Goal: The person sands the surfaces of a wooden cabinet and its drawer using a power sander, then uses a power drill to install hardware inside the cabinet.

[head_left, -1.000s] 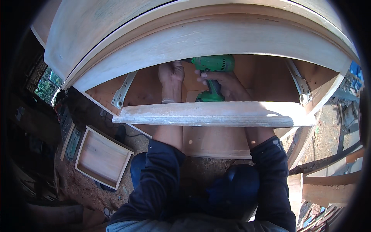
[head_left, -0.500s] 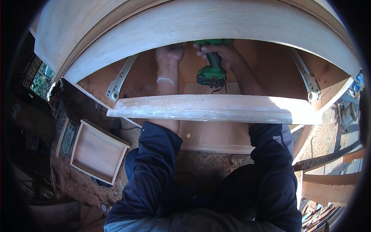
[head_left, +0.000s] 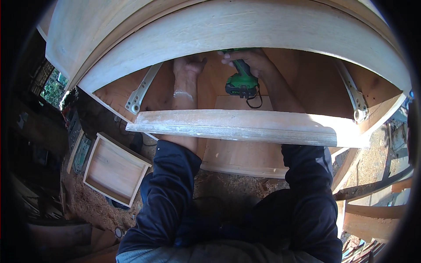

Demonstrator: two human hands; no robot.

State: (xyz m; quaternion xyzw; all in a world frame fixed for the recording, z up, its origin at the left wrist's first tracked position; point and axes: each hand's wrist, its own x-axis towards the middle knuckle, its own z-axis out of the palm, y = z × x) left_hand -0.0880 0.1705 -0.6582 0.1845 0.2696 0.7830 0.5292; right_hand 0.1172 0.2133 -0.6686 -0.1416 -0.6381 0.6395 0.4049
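Note:
Both my arms reach through the opening of a wooden cabinet, over its pale front rail (head_left: 232, 125). My right hand (head_left: 252, 60) is wrapped round the upper grip of a green and black cordless drill (head_left: 242, 82). Its battery end hangs down with a black strap loop, while the curved top panel (head_left: 237, 28) hides the drill's head. To the left, my left hand (head_left: 189, 66) is raised close to that panel's lower edge, thumb out to the side. Its other fingers are mostly hidden, and no object shows in it.
White metal drawer slides (head_left: 142, 90) (head_left: 352, 94) flank the opening. A shallow wooden drawer (head_left: 93, 161) lies on the sawdust-covered floor at left. Curved wooden pieces (head_left: 375, 212) and thin offcuts lie at lower right.
My left hand has shifted slightly left and lower, its thumb now apart. The drill sits a little lower, with its strap loop swung to the right. The whole view has tilted slightly.

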